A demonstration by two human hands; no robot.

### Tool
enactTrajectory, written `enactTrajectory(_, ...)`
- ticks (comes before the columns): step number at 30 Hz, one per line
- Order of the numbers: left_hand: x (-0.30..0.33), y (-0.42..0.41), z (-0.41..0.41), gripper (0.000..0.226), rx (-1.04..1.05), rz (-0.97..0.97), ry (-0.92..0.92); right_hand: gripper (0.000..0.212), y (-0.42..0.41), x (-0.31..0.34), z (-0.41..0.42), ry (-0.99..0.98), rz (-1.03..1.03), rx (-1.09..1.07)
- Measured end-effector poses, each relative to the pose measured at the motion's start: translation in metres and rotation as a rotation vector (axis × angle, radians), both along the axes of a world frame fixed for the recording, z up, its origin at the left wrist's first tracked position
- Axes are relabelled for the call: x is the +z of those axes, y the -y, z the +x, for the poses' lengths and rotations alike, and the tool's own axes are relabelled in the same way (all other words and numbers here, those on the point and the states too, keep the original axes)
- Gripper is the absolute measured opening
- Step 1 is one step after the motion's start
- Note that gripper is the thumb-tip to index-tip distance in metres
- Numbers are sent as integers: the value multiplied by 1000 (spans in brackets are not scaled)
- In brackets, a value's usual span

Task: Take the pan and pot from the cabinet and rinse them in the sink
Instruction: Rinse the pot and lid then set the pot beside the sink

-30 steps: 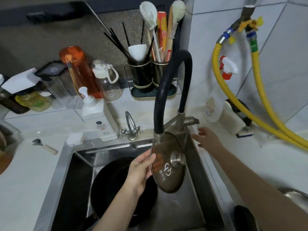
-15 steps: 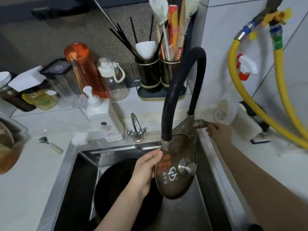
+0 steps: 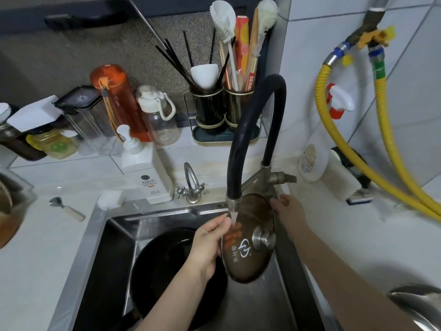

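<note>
We are in the rinsing step. Our left hand [image 3: 210, 244] grips the glass pot lid [image 3: 249, 240] by its left edge, thumb on the front, and holds it upright on edge over the sink [image 3: 281, 304]. A thin stream of water falls from the nozzle of the black hose faucet [image 3: 241, 149] just beside the lid's upper left rim. Our right hand [image 3: 290, 209] is at the lid's upper right rim, with its fingers near the rim or on it; we cannot tell if it holds the lid, because the fingertips are behind the glass. It lies just below the faucet lever [image 3: 282, 179].

The black pan [image 3: 164, 261] lies in the sink, under our left forearm. At the lower right corner a steel pot [image 3: 420, 306] stands on the surface [image 3: 358, 237], outside the sink.

Next, we judge, the lid should turn under the stream so that water reaches both faces, with a firm grip, since wet glass slips easily. After that the pan and the pot need their rinse.

The pot is cut off by the frame edge, and much of the pan is covered by the arm. The water stream is faint, so its force is hard to judge.
</note>
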State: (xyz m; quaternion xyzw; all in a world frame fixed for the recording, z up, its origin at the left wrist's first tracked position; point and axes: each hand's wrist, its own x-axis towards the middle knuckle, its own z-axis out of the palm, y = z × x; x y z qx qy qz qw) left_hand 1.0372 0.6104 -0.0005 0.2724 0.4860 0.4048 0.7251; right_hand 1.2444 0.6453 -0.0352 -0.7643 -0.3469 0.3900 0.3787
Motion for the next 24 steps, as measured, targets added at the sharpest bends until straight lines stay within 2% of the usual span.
enactTrajectory(2, -1, 2, -4, 22, 47, -26, 1, 36, 21, 2, -23, 16, 31, 27)
enactTrajectory(8, -7, 13, -35, 24, 201, -119, 1, 24, 72, 17, -75, -81, 65, 132)
enactTrajectory(13, -2, 24, -64, 30, 257, -174, 3, 46, 99, 23, -114, 25, 118, 269)
enactTrajectory(18, 4, 27, -88, 24, 304, -152, 17, 47, 84, 35, -126, 51, 115, 382)
enactTrajectory(21, 16, 22, -87, 17, 236, -94, 25, 40, 75, 39, -119, -46, 128, 348)
enactTrajectory(24, 30, 24, -68, 21, 65, -9, -23, 30, 84, 42, -107, -162, 197, 197)
